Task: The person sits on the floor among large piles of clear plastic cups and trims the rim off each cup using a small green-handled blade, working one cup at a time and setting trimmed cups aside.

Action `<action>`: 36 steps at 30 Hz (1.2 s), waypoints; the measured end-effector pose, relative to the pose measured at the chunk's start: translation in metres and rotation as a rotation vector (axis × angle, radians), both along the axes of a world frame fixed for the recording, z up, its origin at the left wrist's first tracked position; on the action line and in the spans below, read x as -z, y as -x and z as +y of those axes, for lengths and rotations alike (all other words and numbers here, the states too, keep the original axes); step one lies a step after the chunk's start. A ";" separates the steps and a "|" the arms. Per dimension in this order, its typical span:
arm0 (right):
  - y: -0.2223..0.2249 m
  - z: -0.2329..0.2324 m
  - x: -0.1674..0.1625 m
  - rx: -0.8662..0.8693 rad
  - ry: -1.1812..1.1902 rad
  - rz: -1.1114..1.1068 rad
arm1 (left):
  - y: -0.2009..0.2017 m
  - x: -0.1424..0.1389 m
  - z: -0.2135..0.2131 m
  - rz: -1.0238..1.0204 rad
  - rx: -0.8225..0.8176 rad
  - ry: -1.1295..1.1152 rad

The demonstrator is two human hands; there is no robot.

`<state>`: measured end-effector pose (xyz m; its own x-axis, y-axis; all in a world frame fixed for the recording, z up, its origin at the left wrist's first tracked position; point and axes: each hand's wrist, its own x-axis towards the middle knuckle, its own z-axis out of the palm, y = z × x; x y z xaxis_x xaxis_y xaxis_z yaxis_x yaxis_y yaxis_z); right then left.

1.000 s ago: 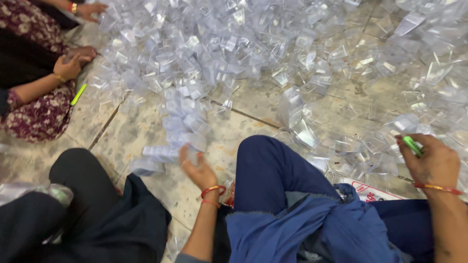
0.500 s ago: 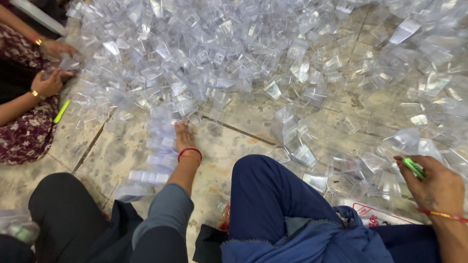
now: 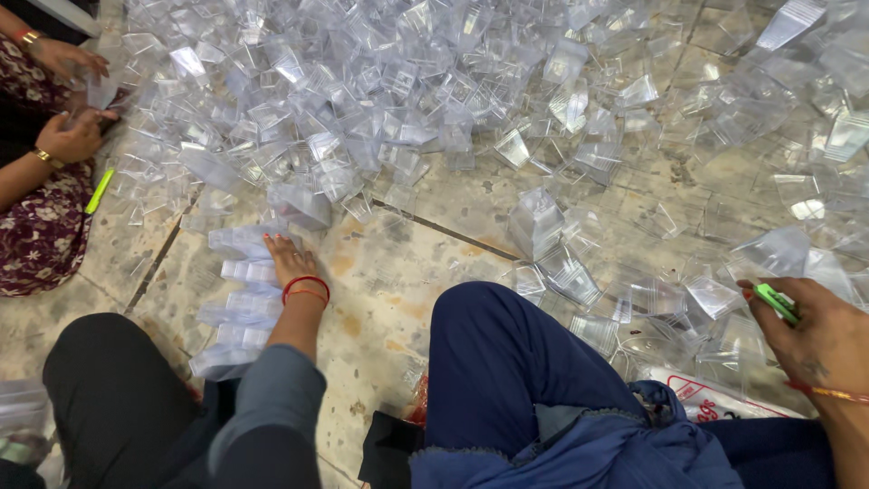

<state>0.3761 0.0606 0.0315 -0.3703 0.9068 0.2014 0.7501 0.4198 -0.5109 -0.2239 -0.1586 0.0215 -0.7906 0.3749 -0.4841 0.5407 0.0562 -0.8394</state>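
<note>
Two hands are in play down at the near edge, both belonging to the person wearing the camera, who sits on the floor point(image 3: 398, 299) with dark blue trousers point(image 3: 507, 362) over a raised knee. Right hand point(image 3: 815, 340) sits low on the right side, fingers clenched around a small green tool point(image 3: 777, 302), with a thin thread band at the wrist. It hovers just over some loose clear plastic pieces and a white printed bag point(image 3: 715, 398) tucked beside the leg.

Left hand point(image 3: 291, 258) is further out on the left, red bangles on the wrist, grey sleeve behind it. Its fingers are released and spread flat, pressing on a stack of clear plastic pieces point(image 3: 240, 299) that runs in a rough row along the floor tiles, from beside the black-clad knee up to the fingertips. So the stack is right under and beside that hand, touching it.

Past that it's just a huge pile of clear plastic pieces point(image 3: 434, 100) covering the floor all the way to the top edge.

Far left, another person in a floral dress point(image 3: 41, 240) has both hands on a piece of their own, with a yellow-green stick point(image 3: 99, 191) lying near them.
</note>
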 end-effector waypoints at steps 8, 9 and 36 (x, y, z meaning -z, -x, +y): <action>0.011 0.009 0.008 0.056 0.122 0.028 | 0.055 -0.041 0.041 -0.158 0.144 -0.777; 0.014 0.011 0.013 0.046 0.147 0.074 | 0.066 -0.045 0.046 -0.088 0.289 -0.810; -0.011 0.001 0.011 0.066 0.108 -0.325 | 0.019 -0.047 -0.012 -0.162 0.510 -0.649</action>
